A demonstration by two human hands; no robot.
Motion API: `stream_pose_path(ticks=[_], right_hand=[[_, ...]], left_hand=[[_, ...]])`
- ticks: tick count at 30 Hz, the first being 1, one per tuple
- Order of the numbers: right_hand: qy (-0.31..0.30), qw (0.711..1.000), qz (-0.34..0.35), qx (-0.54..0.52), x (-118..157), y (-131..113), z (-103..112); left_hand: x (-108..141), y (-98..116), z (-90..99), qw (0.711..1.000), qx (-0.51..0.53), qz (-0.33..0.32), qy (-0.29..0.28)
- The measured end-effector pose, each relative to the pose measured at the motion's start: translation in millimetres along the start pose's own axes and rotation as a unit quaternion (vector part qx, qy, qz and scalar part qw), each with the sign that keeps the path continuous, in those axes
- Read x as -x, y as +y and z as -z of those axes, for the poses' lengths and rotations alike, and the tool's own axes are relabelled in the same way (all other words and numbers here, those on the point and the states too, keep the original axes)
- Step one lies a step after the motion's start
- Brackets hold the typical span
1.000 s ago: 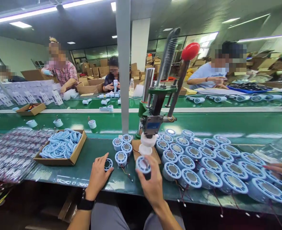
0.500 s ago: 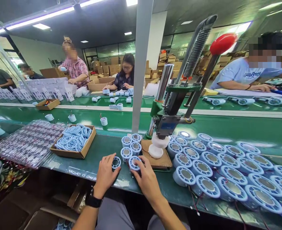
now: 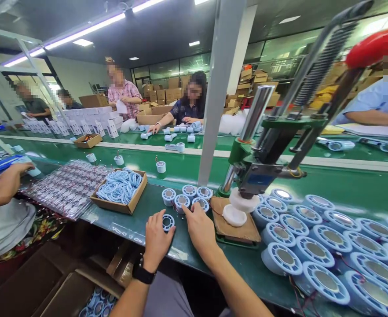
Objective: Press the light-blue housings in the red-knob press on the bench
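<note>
My left hand (image 3: 158,242), a dark watch on its wrist, rests on the green bench with thumb and fingers closed around a light blue slotted ring (image 3: 168,223) with a dark centre. My right hand (image 3: 201,226) reaches to a small group of light blue round housings with grey centres. Its fingers are apart, one tip at the edge of the front housing (image 3: 182,202) and another beside the right-hand housing (image 3: 200,204). Nothing shows gripped between them. Just right of this hand is a lever press (image 3: 258,176) with a white round pad (image 3: 234,215) on its brown base.
Rows of larger-looking blue housings (image 3: 322,246) with wires fill the bench right of the press. A carton (image 3: 137,200) of blue rings stands at left, beside bagged parts (image 3: 68,187). A metal post (image 3: 218,97) rises ahead. Co-workers sit across the green belt; another person's hand (image 3: 11,178) shows at left.
My right hand has moved forward and loosened from the housing it gripped, which now stands among the group. My left hand keeps the ring. The view has turned left.
</note>
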State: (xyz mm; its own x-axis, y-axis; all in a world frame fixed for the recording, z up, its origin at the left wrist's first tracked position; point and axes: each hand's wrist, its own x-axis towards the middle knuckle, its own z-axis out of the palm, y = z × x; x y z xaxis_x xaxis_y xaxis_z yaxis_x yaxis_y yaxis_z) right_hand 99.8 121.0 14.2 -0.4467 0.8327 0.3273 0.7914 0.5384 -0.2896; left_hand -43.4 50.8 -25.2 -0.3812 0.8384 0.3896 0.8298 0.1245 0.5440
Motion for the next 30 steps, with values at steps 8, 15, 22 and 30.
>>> stream_pose_path(ticks=[8, 15, 22, 30], right_hand=[[-0.1, 0.994, 0.029, 0.044, -58.9, -35.6, 30.5], [-0.151, 0.987, -0.001, 0.064, -228.6, -61.1, -11.1], [-0.213, 0.975, 0.038, 0.051, -258.7, -61.5, -41.0], [-0.171, 0.975, 0.135, -0.047, -181.2, -82.1, 34.7]], left_hand=[[2.1, 3.9, 0.5, 0.996, -0.027, 0.007, -0.084], [0.1, 0.1, -6.9, 0.99, 0.028, 0.052, -0.127], [-4.5, -1.1, -14.1, 0.979, 0.078, 0.097, -0.164], [-30.5, -19.4, 43.4, 0.987, 0.157, 0.023, 0.017]])
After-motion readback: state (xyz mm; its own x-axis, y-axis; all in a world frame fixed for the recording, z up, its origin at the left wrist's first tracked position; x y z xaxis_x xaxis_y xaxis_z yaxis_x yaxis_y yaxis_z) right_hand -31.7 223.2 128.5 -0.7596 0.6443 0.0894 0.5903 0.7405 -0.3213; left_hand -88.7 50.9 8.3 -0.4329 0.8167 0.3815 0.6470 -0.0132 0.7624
